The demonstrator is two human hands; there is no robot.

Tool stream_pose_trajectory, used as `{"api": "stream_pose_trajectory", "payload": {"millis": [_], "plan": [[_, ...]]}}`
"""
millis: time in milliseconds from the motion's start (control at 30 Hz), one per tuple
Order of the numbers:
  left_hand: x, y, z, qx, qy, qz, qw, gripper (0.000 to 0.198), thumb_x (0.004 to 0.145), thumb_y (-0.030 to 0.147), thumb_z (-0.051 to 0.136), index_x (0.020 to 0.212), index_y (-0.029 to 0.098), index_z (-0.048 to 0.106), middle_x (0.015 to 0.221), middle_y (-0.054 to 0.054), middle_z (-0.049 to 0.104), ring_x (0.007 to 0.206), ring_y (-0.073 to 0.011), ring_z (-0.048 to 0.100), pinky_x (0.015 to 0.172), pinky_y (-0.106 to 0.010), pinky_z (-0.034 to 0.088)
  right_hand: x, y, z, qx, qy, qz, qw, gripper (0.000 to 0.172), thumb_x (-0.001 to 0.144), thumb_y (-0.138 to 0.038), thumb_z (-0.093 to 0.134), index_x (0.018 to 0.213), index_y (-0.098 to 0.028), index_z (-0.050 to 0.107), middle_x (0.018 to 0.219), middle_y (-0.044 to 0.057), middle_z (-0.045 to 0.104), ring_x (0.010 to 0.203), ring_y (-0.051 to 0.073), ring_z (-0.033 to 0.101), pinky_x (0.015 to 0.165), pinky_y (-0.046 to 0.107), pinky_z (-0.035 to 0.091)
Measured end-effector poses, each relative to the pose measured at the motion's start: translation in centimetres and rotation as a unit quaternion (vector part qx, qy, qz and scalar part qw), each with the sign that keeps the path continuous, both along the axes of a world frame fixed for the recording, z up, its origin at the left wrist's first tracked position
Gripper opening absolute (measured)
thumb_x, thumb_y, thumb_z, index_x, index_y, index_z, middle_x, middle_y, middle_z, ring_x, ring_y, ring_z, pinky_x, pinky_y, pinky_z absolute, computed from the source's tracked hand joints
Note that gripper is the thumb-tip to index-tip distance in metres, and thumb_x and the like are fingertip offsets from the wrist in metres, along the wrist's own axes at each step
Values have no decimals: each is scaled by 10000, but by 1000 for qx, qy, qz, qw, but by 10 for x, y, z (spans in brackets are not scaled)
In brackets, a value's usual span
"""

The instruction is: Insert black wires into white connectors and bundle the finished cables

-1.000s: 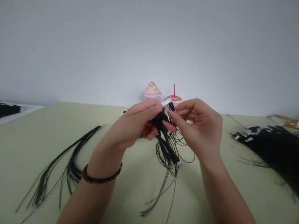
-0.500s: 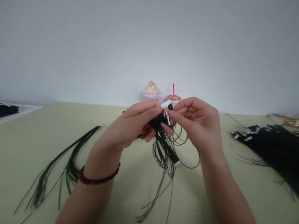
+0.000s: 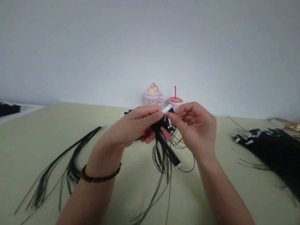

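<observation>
1. hands: left hand [image 3: 126, 128] and right hand [image 3: 194, 128] both raised above table, close together at centre, fingertips nearly meeting around wire bunch [image 3: 165, 123].
2. left grip: mostly closed. fingers curl under & thumb lies across top, holding upper part of wire bunch. exact finger contact partly hidden by the hand itself.
3. right grip: partly closed, pinch only. thumb & index fingertips [image 3: 170, 115] at top of wire bunch, close to white tab [image 3: 167, 108]; other fingers curled loosely, not on wires as far as visible.
4. wire bunch: thin black wires, flat dark section at top between hands. strands hang down in loose loops over table, w/ lower white end tab [image 3: 178, 165] at bottom of thicker strand group. some long ends trail toward near edge of view.
5. left wrist: dark brown beaded bracelet [image 3: 98, 176], small green bit on it.
6. left of hands: loose fan of black wires [image 3: 67, 162] lying on pale green table [image 3: 42, 131], ends spread toward camera.
7. right of hands: large black wire pile [image 3: 264, 147], white tabs along its far end.
8. far left: black wires on white sheet [image 3: 8, 109], near table corner.
9. far side, by wall: pink cup-shaped ornament [image 3: 152, 95] w/ gold chain; just beside it, small cup w/ red lid & red straw [image 3: 175, 99]. gold-coloured item [image 3: 292, 127] at far right, too blurred to name.
</observation>
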State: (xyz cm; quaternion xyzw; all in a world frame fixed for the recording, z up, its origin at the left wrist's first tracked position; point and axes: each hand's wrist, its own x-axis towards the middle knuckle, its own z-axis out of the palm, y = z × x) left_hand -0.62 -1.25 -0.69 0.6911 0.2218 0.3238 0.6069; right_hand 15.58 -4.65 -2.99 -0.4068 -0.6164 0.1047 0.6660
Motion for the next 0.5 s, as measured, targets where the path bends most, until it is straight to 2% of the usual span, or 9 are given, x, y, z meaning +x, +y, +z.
{"api": "stream_pose_trajectory", "payload": {"millis": [100, 267, 500], "plan": [[2, 0, 1, -36, -23, 14, 999, 187, 904, 311, 525, 817, 148, 557, 685, -71, 704, 365, -40, 411, 350, -150, 281, -1, 1, 1, 8, 4, -14, 1000, 137, 731, -170, 722, 735, -190, 586, 646, -32, 634, 577, 96, 613, 533, 220, 505], [2, 1, 4, -53, -38, 24, 998, 189, 898, 307, 530, 813, 141, 558, 692, -83, 714, 359, -32, 376, 338, -138, 249, -1, -1, 4, -7, 22, 19, 1000, 147, 708, -159, 729, 720, -182, 584, 604, -37, 626, 527, 93, 602, 491, 212, 493], [-4, 7, 10, -70, -65, 72, 993, 197, 908, 256, 488, 771, 134, 560, 651, -90, 708, 333, -28, 362, 323, -135, 242, 4, 0, 3, -33, -14, 30, 999, 120, 717, -182, 718, 775, -170, 614, 671, -9, 657, 586, 102, 624, 543, 224, 510]]}}
